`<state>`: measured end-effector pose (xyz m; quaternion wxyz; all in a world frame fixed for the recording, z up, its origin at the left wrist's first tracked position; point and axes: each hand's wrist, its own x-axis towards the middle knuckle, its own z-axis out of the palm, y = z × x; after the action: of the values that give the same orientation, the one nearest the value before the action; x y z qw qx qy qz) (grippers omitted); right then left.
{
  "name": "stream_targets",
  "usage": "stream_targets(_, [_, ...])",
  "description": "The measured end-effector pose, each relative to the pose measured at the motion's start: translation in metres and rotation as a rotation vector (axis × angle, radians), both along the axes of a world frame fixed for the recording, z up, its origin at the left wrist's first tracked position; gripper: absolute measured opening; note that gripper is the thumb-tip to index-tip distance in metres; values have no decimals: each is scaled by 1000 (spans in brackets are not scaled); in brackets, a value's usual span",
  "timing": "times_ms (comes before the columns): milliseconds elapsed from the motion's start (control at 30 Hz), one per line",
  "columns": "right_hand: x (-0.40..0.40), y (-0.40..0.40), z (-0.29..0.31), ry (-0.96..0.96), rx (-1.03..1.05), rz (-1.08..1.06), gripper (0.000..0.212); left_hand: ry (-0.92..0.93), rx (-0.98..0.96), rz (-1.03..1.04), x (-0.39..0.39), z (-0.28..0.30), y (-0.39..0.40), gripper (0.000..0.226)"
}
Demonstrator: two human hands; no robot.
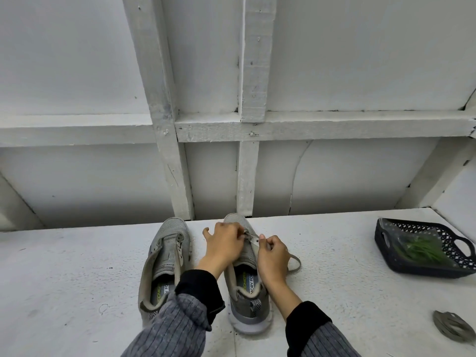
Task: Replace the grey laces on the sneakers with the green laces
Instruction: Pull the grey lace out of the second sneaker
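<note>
left sneaker sits on the white bench, toe to the wall, eyelets bare, no lace in it; just beside it the right sneaker, toe likewise to the wall, with both hands over its forefoot. left hand curls its fingers at the lowest eyelets, right hand pinches the grey lace there, a loop of it trailing out onto the bench past the wrist. farther right, well apart, a dark basket holds the green laces, and near the front edge lies a bundled grey lace.
</note>
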<state>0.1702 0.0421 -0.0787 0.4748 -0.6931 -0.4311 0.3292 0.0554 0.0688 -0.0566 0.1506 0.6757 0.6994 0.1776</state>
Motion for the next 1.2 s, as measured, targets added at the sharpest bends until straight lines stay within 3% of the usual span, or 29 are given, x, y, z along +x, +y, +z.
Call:
stream_targets(167, [0, 1, 0, -13, 8, 0, 32, 187, -48, -43, 1, 0, -4, 23])
stream_targets(267, [0, 0, 0, -17, 7, 3, 32, 160, -54, -47, 1, 1, -4, 19])
stream_targets(433, [-1, 2, -2, 5, 17, 4, 32, -418, -66, 102, -2, -4, 0, 15])
stream_targets(667, [0, 1, 0, 13, 32, 3, 32, -1656, 134, 288, -16, 17, 3, 21])
stream_targets(767, [0, 1, -1, 16, 31, 6, 32, -1882, 240, 370, -32, 22, 11, 21])
stream_targets(867, [0, 2, -2, 30, 23, 14, 34, -1687, 311, 465, -44, 22, 14, 20])
stream_targets(1000, [0, 0, -1, 24, 30, 19, 33, -1189, 367, 460, -57, 12, 15, 17])
stream_targets(1100, [0, 2, -2, 23, 25, 7, 33, -792, 175, 332, -56, 2, 10, 13])
stream_targets(1167, [0, 2, -2, 13, 19, 6, 33, -749, -4, 248, -51, -3, 6, 5])
stream_targets(1200, [1, 2, -2, 9, 19, 8, 32, -688, -26, 224, -49, -5, 4, 12])
